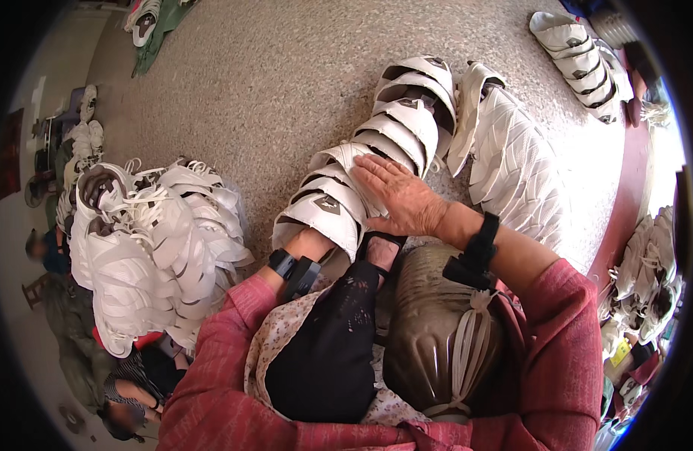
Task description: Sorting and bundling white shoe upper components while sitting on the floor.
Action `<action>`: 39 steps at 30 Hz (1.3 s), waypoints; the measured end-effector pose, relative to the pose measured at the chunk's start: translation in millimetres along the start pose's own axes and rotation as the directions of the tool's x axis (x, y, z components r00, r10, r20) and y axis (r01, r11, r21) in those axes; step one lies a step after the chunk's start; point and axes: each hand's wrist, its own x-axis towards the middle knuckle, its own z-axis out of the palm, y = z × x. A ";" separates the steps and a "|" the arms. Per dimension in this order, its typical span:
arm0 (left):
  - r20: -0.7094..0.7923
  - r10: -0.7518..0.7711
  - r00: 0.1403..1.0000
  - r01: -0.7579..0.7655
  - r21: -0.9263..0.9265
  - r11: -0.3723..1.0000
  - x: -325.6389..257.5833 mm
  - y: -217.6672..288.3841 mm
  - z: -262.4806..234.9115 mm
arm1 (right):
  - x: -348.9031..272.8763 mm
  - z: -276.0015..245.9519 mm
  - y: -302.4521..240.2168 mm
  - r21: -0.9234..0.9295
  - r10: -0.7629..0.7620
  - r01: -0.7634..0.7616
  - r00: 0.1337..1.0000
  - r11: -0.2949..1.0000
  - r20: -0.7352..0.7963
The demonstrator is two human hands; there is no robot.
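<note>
A row of nested white shoe uppers (395, 135) stretches away from me across the speckled floor. My left hand (310, 243) reaches into the opening of the nearest upper, so its fingers are hidden. On top of the row lies my right hand (399, 194), fingers stretched out flat and thumb apart, pressing on a white upper. Dark straps with small black devices circle both my wrists. Right beside this row runs a second overlapping stack of white uppers (512, 158).
White laced uppers (151, 248) are heaped at the left. More stand stacked at the far right (583, 68) and piled at the right edge (647, 278). A brownish translucent ribbed container (429, 338) tied with pale strips rests near my lap. Other people (132, 387) sit at lower left.
</note>
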 end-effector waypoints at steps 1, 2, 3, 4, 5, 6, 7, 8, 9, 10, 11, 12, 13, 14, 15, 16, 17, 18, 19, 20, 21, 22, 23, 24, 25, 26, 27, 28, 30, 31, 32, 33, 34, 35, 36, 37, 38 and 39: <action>-0.005 -0.005 1.000 0.005 -0.016 1.000 -0.3 1.2 -0.3 | 0.7 -0.8 2.3 -0.041 -0.020 0.019 1.000 0.999 -0.022; -0.009 -0.010 1.000 0.010 -0.033 0.999 -1.2 2.2 -0.6 | 1.2 -2.6 5.7 -0.043 -0.017 0.016 1.000 0.999 -0.023; -0.015 -0.023 1.000 0.023 -0.048 0.999 -14.5 -3.0 -5.5 | 5.8 -8.8 5.6 0.010 0.018 -0.019 0.999 1.000 0.040; -0.022 -0.035 0.999 0.034 -0.062 0.997 -27.2 -5.9 -10.9 | 8.4 -16.4 2.2 0.060 0.050 -0.056 0.993 0.997 0.103; -0.022 -0.042 0.999 0.040 -0.082 0.996 -43.8 -6.1 -12.9 | 4.0 -23.5 0.3 0.125 0.074 -0.088 0.991 0.988 0.108; -0.023 -0.049 0.999 0.047 -0.101 0.994 -50.5 -9.2 -14.4 | -0.1 -25.7 0.7 0.126 0.080 -0.093 0.991 0.988 0.110; -0.032 -0.064 0.997 0.060 -0.115 0.992 -46.0 -5.3 -14.0 | -0.8 -28.6 -1.8 0.188 0.072 -0.097 0.988 0.977 0.134; -0.038 -0.070 0.997 0.064 -0.135 0.989 -17.4 15.9 5.4 | -4.6 -31.6 -0.1 0.244 0.075 -0.113 0.985 0.963 0.159; -0.044 -0.076 0.996 0.068 -0.154 0.986 -33.8 13.9 1.3 | -9.5 -19.3 6.5 0.242 0.053 -0.074 0.994 0.968 0.094; -0.046 -0.083 0.995 0.074 -0.173 0.982 -33.7 9.3 -2.3 | -12.6 -12.1 10.4 0.240 0.057 -0.079 0.994 0.968 0.095; -0.061 -0.105 0.993 0.092 -0.187 0.978 5.1 22.9 10.3 | -6.9 -5.3 10.5 0.209 0.049 -0.057 0.998 0.976 0.043; -0.064 -0.112 0.992 0.097 -0.206 0.974 18.9 27.3 16.7 | -6.4 -2.4 12.6 0.174 0.058 -0.055 0.998 0.983 -0.011; -0.053 -0.111 0.992 0.097 -0.225 0.969 -14.4 11.6 5.3 | -6.9 -4.3 13.1 0.186 0.104 -0.096 0.994 0.978 -0.032; -0.053 -0.125 0.991 0.109 -0.240 0.965 -13.9 8.3 2.2 | -2.8 -6.0 8.9 0.192 0.103 -0.095 0.994 0.977 -0.031; -0.051 -0.139 0.989 0.122 -0.254 0.960 -19.4 4.4 -1.9 | 0.4 -8.3 5.1 0.141 0.100 -0.090 0.993 0.986 -0.070; -0.056 -0.156 0.986 0.135 -0.267 0.954 -11.0 8.8 1.6 | 6.0 -11.8 0.5 0.088 0.089 -0.080 0.990 0.993 -0.107; -0.060 -0.167 0.984 0.143 -0.284 0.948 -6.8 8.7 2.3 | 7.0 -18.6 -6.5 0.008 0.073 -0.073 0.996 0.997 -0.045; -0.064 -0.177 0.982 0.150 -0.300 0.942 -10.1 3.7 -2.1 | 7.9 -25.4 -14.9 0.007 0.071 -0.071 0.996 0.997 -0.045; -0.068 -0.192 0.979 0.161 -0.317 0.935 1.7 7.0 2.0 | 9.0 -31.9 -26.4 0.073 -0.029 0.032 0.999 0.997 -0.040; -0.072 -0.207 0.976 0.171 -0.334 0.927 9.1 9.1 3.3 | 10.0 -33.3 -35.2 0.140 -0.129 0.133 0.991 0.981 -0.042; -0.069 -0.209 0.975 0.172 -0.354 0.919 10.8 8.7 3.0 | 6.5 -29.2 -37.6 0.134 -0.132 0.139 0.989 0.981 -0.063; -0.066 -0.212 0.975 0.173 -0.374 0.911 12.3 8.3 2.3 | 4.7 -27.8 -37.5 0.131 -0.123 0.130 0.991 0.983 -0.062; -0.068 -0.218 0.974 0.175 -0.389 0.905 18.9 11.8 4.8 | 6.0 -26.5 -37.3 0.087 -0.054 0.057 0.998 0.995 -0.031; -0.070 -0.224 0.972 0.178 -0.403 0.898 23.6 15.0 6.1 | 7.5 -26.0 -37.9 0.040 0.015 -0.015 1.000 0.999 -0.003; -0.069 -0.235 0.970 0.186 -0.416 0.890 14.4 13.7 1.9 | 9.1 -24.9 -42.0 -0.004 0.055 -0.055 0.998 0.998 0.001; -0.067 -0.245 0.967 0.194 -0.429 0.882 25.4 15.4 6.4 | 10.5 -24.0 -44.5 -0.001 0.056 -0.056 0.998 0.998 -0.001; -0.066 -0.256 0.964 0.202 -0.441 0.874 26.0 10.9 2.0 | 11.5 -23.2 -46.6 -0.053 0.075 -0.076 0.997 0.996 -0.017; -0.064 -0.262 0.963 0.205 -0.456 0.866 8.7 9.1 -5.1 | 10.7 -23.7 -46.4 -0.108 0.098 -0.101 0.995 0.989 -0.034; -0.060 -0.276 0.959 0.214 -0.485 0.848 12.1 12.5 0.5 | 9.0 -15.0 -43.5 -0.077 0.107 -0.115 0.989 0.990 -0.097; -0.061 -0.282 0.958 0.215 -0.500 0.839 12.8 17.0 3.0 | 11.3 -10.3 -43.0 -0.123 0.097 -0.114 0.986 0.986 -0.137; -0.062 -0.289 0.955 0.217 -0.514 0.830 14.2 19.0 2.7 | 13.7 -5.6 -42.8 -0.168 0.083 -0.113 0.981 0.979 -0.176; -0.017 -0.264 0.964 0.210 -0.562 0.800 3.1 14.9 5.3 | 14.6 0.2 -45.4 -0.149 0.089 -0.123 0.972 0.981 -0.218; -0.010 -0.250 0.968 0.200 -0.569 0.798 2.3 20.6 4.3 | 11.5 2.3 -43.1 -0.157 0.102 -0.138 0.971 0.978 -0.218; 0.063 -0.260 0.963 0.230 -0.692 0.684 0.0 28.6 -4.5 | 11.5 6.6 -41.9 -0.196 0.078 -0.130 0.965 0.972 -0.252; 0.136 -0.258 0.956 0.261 -0.793 0.550 -3.7 36.4 -14.4 | 10.2 10.3 -40.3 -0.235 0.051 -0.122 0.957 0.964 -0.284; 0.295 -0.304 0.906 0.401 -0.828 0.393 -9.3 48.0 -34.9 | 9.6 11.1 -40.1 -0.287 0.060 -0.125 0.973 0.950 -0.223; 0.299 -0.296 0.907 0.400 -0.831 0.387 -15.4 54.6 -43.4 | 6.3 10.9 -37.3 -0.292 0.068 -0.131 0.974 0.948 -0.218; 0.341 -0.208 0.917 0.380 -0.905 0.190 -22.3 59.9 -48.3 | 2.1 11.1 -31.8 -0.378 0.014 -0.091 0.979 0.921 -0.203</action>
